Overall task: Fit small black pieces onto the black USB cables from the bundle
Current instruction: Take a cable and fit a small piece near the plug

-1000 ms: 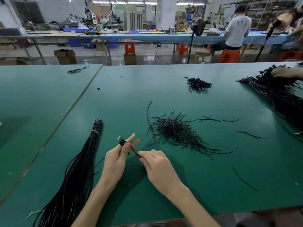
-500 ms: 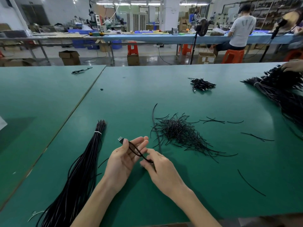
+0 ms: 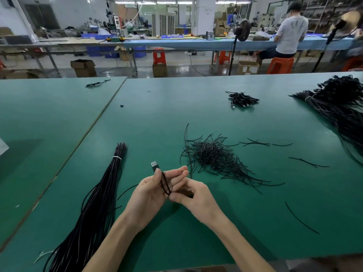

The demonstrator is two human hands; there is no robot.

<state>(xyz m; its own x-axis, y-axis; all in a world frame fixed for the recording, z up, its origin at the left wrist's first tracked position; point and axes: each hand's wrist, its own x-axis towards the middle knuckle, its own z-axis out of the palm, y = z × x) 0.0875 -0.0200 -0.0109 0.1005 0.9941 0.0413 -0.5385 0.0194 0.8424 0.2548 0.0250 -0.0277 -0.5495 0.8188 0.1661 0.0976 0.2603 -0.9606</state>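
Near the green table's (image 3: pixel 157 118) front edge, the left hand (image 3: pixel 151 191) clamps a USB cable (image 3: pixel 164 183) under its thumb while the right hand (image 3: pixel 196 199) pinches its loop. The tied bundle (image 3: pixel 102 193) lies left; a heap of black pieces (image 3: pixel 214 158) lies far right.

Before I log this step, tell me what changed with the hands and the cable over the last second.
The USB cable, a short straight stretch a second ago, is now doubled into a loop across the left hand. The right hand closed in and pinches the loop's lower bend. Unchanged: the left hand holds the plug end; the tied bundle and pile of short pieces lie where they were.
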